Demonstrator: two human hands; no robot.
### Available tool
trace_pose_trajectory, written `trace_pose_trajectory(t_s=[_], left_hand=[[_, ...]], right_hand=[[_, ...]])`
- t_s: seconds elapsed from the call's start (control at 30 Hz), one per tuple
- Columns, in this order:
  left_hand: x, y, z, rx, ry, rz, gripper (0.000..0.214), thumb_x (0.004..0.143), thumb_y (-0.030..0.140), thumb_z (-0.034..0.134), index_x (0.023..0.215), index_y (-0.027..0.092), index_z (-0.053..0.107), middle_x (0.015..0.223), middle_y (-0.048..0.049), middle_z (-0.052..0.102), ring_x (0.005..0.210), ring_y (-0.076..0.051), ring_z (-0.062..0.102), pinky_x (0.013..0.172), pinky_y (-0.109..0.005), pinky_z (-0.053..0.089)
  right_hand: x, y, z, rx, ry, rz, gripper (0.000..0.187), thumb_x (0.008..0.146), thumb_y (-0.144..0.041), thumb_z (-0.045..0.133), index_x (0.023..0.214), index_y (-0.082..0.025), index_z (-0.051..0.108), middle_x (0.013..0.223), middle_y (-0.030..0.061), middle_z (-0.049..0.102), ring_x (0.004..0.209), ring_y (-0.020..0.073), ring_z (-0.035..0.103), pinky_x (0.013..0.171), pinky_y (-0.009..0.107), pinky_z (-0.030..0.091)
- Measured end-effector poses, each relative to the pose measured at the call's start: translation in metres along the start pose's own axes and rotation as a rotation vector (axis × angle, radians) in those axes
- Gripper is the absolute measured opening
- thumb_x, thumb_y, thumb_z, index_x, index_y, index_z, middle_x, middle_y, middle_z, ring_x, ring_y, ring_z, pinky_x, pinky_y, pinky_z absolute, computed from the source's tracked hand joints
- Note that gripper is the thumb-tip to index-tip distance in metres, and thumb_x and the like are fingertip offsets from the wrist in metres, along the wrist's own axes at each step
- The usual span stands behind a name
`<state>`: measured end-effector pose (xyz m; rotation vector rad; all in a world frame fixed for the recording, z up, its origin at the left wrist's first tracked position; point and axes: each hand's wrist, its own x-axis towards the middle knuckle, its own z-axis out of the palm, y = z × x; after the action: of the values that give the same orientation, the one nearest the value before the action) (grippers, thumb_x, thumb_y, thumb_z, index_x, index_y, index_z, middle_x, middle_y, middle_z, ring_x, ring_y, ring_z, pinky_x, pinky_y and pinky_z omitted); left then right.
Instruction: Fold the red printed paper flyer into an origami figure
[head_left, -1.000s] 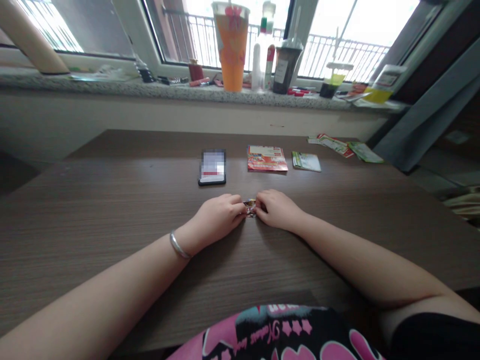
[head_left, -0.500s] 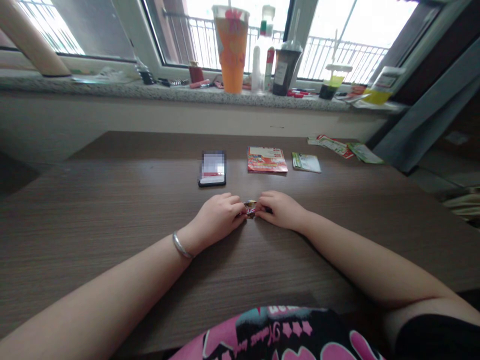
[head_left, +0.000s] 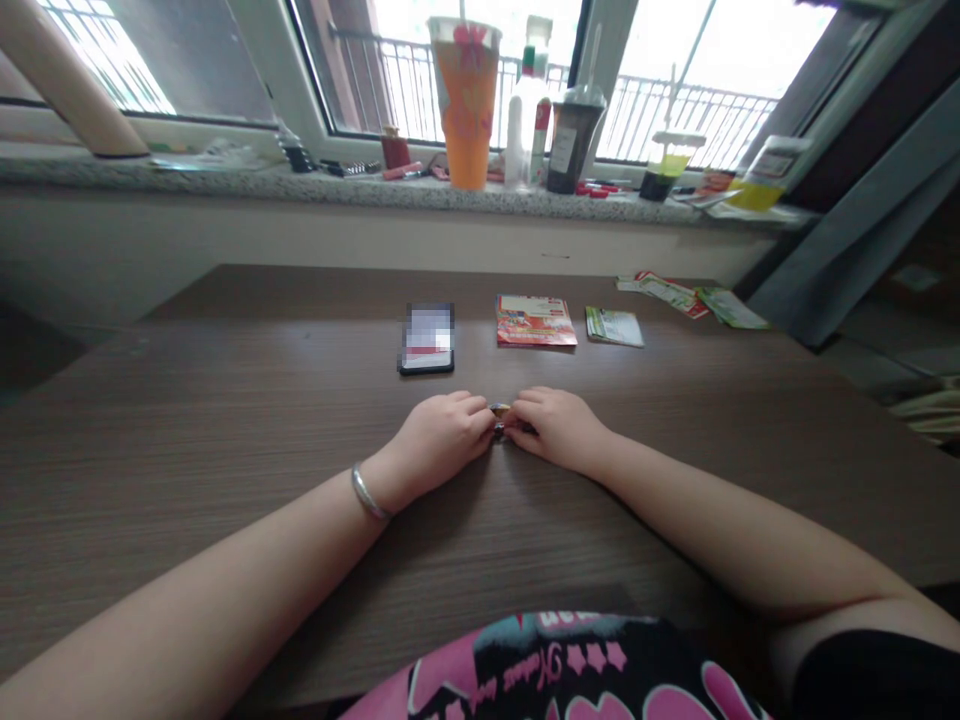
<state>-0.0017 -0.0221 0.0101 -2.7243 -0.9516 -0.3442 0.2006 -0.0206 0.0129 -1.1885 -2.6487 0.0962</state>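
Note:
Low over the middle of the brown table (head_left: 300, 490), my left hand (head_left: 448, 430) is closed, its fingertips pinching one side of a small shiny wrapper (head_left: 499, 410). From the other side my right hand (head_left: 556, 427) pinches the same wrapper, thumb and fingers together. Only a sliver of it shows between the fingers, with yellowish and silvery spots; what is inside, if anything, is hidden. A phone (head_left: 427, 340) with a blurred screen lies beyond my left hand. Past my right hand lie a red printed packet (head_left: 535, 322) and a smaller green-and-white packet (head_left: 614, 326).
Several flat green and red packets (head_left: 675, 295) lie at the table's back right. On the stone windowsill (head_left: 337, 190) stand a tall orange drink cup (head_left: 470, 110), a dark cup (head_left: 570, 145), clear bottles and a yellow-filled container (head_left: 765, 175). A grey curtain (head_left: 862, 220) hangs at the right.
Both hands have drawn slightly closer together around the wrapper, and less of it shows between the fingers. The packets and phone lie as before.

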Motion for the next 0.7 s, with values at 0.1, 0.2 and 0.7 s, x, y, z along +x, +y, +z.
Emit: trace_pose_trajectory(t_s=[0.1, 0.2, 0.7], left_hand=[[-0.001, 0.001, 0.000, -0.023, -0.001, -0.017, 0.018, 0.091, 0.025, 0.050, 0.082, 0.016, 0.063, 0.081, -0.0043, 0.063, 0.075, -0.019, 0.057, 0.068, -0.030, 0.045], [-0.001, 0.001, 0.000, -0.043, -0.005, -0.027, 0.015, 0.090, 0.023, 0.051, 0.085, 0.016, 0.063, 0.082, -0.0048, 0.063, 0.077, -0.019, 0.057, 0.070, -0.031, 0.046], [0.003, -0.001, 0.001, -0.302, -0.119, -0.253, 0.020, 0.089, 0.030, 0.053, 0.081, 0.018, 0.066, 0.082, -0.0050, 0.063, 0.081, -0.019, 0.058, 0.074, -0.030, 0.046]], right_hand=[[0.001, -0.001, -0.001, 0.002, 0.003, 0.000, 0.017, 0.089, -0.028, 0.054, 0.085, -0.018, 0.066, 0.086, 0.0048, 0.066, 0.083, 0.0168, 0.057, 0.072, 0.027, 0.037], [0.001, -0.002, 0.000, 0.038, 0.007, 0.038, 0.014, 0.087, -0.028, 0.056, 0.083, -0.018, 0.065, 0.084, 0.0038, 0.065, 0.081, 0.0161, 0.056, 0.070, 0.026, 0.037], [0.005, 0.007, 0.013, 0.208, 0.006, 0.147, 0.016, 0.082, -0.031, 0.062, 0.071, -0.018, 0.061, 0.072, 0.0006, 0.064, 0.068, 0.0134, 0.051, 0.061, 0.025, 0.030]])
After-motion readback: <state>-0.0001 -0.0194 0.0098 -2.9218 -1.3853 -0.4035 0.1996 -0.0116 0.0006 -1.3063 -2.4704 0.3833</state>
